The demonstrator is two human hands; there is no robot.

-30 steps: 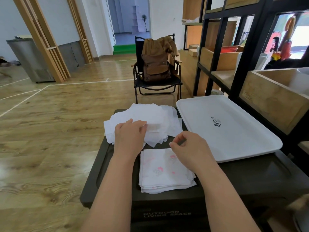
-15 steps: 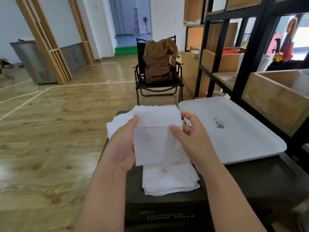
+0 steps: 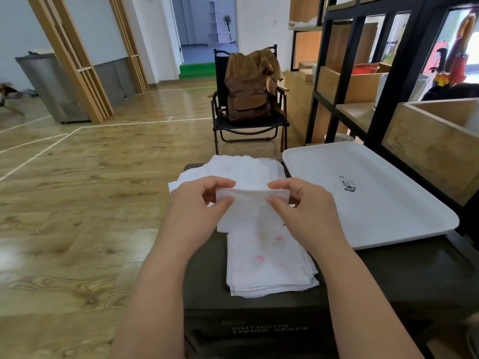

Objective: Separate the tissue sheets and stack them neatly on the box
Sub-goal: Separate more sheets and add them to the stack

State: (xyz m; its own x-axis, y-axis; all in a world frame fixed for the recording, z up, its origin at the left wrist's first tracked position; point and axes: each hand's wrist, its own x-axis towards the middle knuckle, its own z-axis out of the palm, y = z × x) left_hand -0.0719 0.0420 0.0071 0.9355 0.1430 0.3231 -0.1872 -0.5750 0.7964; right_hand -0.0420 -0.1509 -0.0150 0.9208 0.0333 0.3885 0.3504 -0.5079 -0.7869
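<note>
Head view: left hand (image 3: 197,203) and right hand (image 3: 303,206) each pinch one sheet (image 3: 246,208) above the box (image 3: 388,281). Near stack (image 3: 269,265) built; far pile (image 3: 241,167) still unsorted, roughly midway.

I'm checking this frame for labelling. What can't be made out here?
All in the head view:
- Lettering on the dark box front: blurred.
- Sheet count in the near stack and far pile: edges too fine.
- Whether the held tissue is a single ply: left hand and right hand cover its corners.
</note>
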